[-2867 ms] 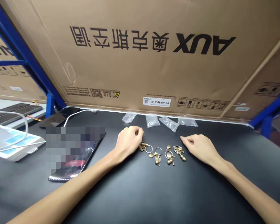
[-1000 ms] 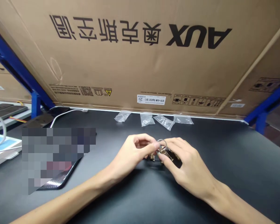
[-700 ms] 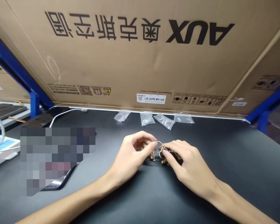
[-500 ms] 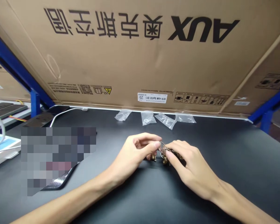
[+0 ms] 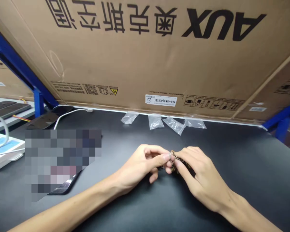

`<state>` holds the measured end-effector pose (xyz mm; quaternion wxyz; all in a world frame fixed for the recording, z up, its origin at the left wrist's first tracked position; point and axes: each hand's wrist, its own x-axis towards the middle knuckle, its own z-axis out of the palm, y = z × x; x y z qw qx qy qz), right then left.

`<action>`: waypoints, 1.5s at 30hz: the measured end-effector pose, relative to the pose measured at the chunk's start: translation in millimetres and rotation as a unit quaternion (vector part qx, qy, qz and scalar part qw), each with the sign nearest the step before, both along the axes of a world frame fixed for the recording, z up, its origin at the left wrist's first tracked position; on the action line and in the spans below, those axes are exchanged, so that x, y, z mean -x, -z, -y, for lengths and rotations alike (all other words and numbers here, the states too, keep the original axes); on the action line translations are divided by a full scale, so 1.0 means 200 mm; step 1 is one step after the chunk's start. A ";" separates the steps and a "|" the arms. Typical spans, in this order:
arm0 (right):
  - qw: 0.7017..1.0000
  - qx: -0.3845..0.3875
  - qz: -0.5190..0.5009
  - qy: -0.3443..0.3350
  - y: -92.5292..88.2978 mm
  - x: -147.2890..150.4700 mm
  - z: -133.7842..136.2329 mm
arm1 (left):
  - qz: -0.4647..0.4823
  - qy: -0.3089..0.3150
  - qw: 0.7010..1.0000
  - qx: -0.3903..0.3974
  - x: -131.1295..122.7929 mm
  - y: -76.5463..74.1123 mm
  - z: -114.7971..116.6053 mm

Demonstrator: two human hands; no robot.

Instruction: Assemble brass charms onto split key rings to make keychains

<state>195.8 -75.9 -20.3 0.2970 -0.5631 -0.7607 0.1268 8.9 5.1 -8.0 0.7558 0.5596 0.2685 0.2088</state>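
Above the black tabletop (image 5: 140,209), both hands meet around a small metal ring (image 5: 171,155), which looks like a key ring. My left hand (image 5: 146,164) pinches its left side between thumb and forefinger, the other fingers curled loosely below. My right hand (image 5: 199,172) is closed on a bunch of bronze-coloured metal pieces (image 5: 176,168) hanging at the ring, thumb and forefinger close to it. Some round parts show between the fingertips; most of the bunch is hidden by the right fingers, so its exact kind is unclear.
Several clear plastic bags (image 5: 156,121) lie along the back edge, before a big cardboard box (image 5: 135,61). On the left are a pixelated area, a black-edged flat item (image 5: 62,188), a white cable (image 5: 67,114) and a white box (image 5: 7,151). Blue frame posts (image 5: 38,103) stand at both sides.
The left hand has shifted slightly right and down, nearer the right hand. The ring has turned, and fewer of the bronze pieces show. The camera view has tipped a little.
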 end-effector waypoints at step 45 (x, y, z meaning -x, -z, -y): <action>0.780 0.412 -0.457 -0.117 -0.04 0.02 -0.04 | -0.026 -0.090 0.591 -0.801 0.10 0.09 -0.09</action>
